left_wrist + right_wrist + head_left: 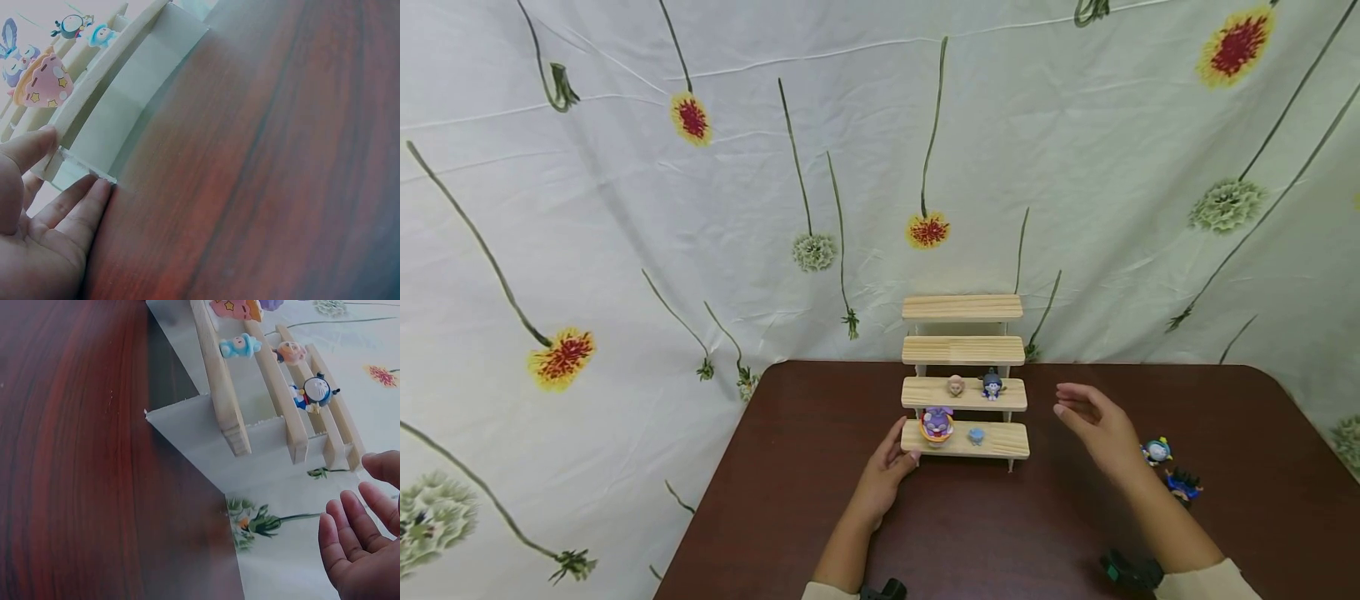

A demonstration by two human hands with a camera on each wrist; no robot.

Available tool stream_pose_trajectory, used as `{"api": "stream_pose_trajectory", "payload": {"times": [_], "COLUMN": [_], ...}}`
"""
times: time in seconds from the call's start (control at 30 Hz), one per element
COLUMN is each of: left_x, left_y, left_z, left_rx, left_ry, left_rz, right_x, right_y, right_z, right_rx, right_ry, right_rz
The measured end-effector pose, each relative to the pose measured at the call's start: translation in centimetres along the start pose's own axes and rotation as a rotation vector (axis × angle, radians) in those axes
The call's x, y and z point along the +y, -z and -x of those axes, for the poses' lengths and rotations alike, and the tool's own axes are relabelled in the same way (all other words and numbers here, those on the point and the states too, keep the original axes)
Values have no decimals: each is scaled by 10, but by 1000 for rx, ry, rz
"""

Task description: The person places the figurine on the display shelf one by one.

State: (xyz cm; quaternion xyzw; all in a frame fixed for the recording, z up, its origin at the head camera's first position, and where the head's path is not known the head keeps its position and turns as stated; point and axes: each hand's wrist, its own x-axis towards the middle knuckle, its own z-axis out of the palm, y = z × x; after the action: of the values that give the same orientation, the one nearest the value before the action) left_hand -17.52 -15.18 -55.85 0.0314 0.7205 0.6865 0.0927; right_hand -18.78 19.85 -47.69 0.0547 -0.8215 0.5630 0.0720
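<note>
Left Hand Grips Stand's Corner, Right Hand Free

Thumb and fingers of the person's left hand (pixel 880 479) hold the near left corner of a four-tier wooden stand (pixel 964 352), the thumb at the edge of the lowest board, the fingertips against the pale support beneath. Across from it, the right hand (pixel 1097 429) hovers just beside the stand's right side, its fingers gently bent and apart from the thumb, nothing between them.

From across the room, the stand is seen upright at the far side of a dark reddish-brown table (pixel 775 508), before a white cloth (pixel 752 192) printed with flowers. On the lowest board sit a purple figure (pixel 937 419) in an orange-and-pink piece, toward the left, and a small blue figure (pixel 976 436) near the middle. One board up, a small pink-faced figure (pixel 955 385) stands left of a dark-capped blue figure (pixel 992 386).

Two more toys are on the table beyond the right forearm: a blue-and-yellow figure (pixel 1157 451) and, nearer the person, a dark-haired figure in blue (pixel 1183 485). Both wrists carry black devices, and pale sleeves show at the bottom of the head view.
</note>
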Motion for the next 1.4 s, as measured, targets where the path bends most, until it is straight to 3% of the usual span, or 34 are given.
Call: {"api": "stream_pose_trajectory", "payload": {"times": [0.63, 1.4], "left_x": [-1, -3], "left_y": [0, -1], "left_z": [-1, -2], "left_rx": [0, 13], "left_ry": [-8, -4], "left_rz": [3, 9], "right_x": [16, 33], "right_y": [27, 46], "right_z": [21, 47], "right_rx": [17, 165], "right_ry": [-55, -42], "right_rz": [14, 3]}}
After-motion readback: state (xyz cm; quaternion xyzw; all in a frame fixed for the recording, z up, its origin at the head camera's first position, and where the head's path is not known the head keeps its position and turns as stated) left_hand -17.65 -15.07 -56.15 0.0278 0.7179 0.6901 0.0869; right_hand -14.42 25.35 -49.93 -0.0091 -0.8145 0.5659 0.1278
